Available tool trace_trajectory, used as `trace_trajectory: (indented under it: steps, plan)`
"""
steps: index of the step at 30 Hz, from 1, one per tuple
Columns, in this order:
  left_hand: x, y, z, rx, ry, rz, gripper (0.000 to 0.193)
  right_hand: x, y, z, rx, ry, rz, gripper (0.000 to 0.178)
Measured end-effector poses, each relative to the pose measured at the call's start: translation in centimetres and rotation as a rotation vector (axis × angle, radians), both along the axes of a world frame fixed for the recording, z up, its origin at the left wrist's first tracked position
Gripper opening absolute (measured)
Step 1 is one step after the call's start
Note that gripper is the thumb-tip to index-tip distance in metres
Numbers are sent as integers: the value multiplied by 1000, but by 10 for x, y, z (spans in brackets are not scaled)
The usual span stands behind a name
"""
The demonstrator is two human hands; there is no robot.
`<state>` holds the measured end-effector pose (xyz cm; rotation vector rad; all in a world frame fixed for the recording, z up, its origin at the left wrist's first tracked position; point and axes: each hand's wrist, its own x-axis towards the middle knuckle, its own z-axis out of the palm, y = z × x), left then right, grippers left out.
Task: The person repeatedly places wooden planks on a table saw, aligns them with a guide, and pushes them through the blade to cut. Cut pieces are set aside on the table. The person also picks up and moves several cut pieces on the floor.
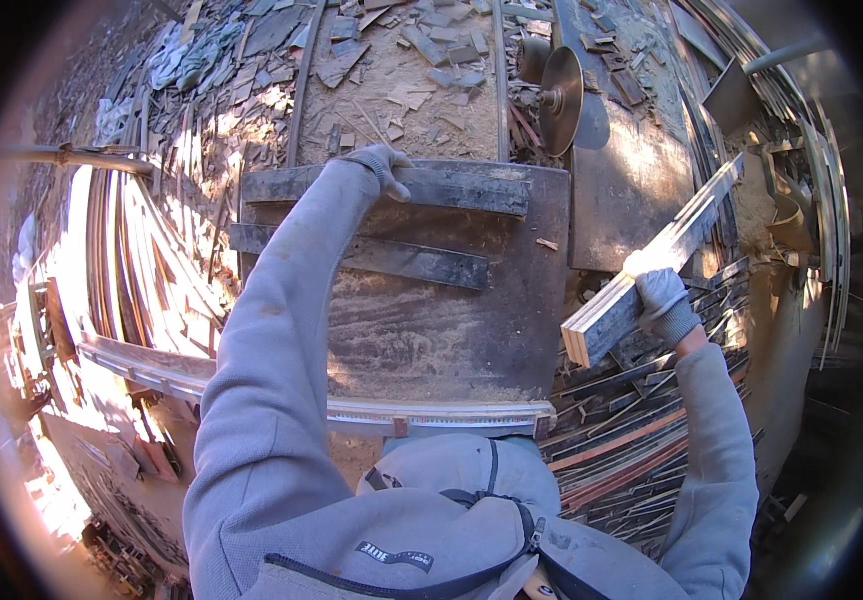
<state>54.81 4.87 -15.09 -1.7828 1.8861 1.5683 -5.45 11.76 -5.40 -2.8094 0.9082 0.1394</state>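
My left hand [381, 170], in a grey glove, reaches over the far dark wooden board [471, 192] on the worktable. Its thumb shows on the near side of that board and the fingers curl over the top, partly hidden. A second dark board [416, 262] lies nearer me, roughly parallel to it. To the right, my gloved right hand [663, 302] is closed around a small stack of wooden boards [679, 240]. The stack has pale layered edges and a dark face, and slants away from me, its near end beside the table's right edge.
A circular saw blade [560, 101] stands upright beyond the worktable [431, 340], at its right corner. A ruled rail [441, 410] runs along the near edge. Long strips [121, 270] are heaped at left, more strips [631, 450] at lower right. Offcuts [431, 45] and sawdust cover the far ground.
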Motion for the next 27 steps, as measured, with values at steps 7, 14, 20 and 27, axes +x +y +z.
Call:
trace_trajectory:
  steps: [7,14,20,27]
  plan:
    - [1,55,10,-535,-554,-329,114,-2,1,8,46,153,-54,60]
    - [4,66,-7,-516,-478,-300,85,-2,4,1,0,93,13,63]
    - [10,112,-5,-907,-433,-174,89,-2,7,-1,-8,66,7,62]
    - [-11,205,-36,-946,-265,-435,66,-3,5,3,40,20,1,64]
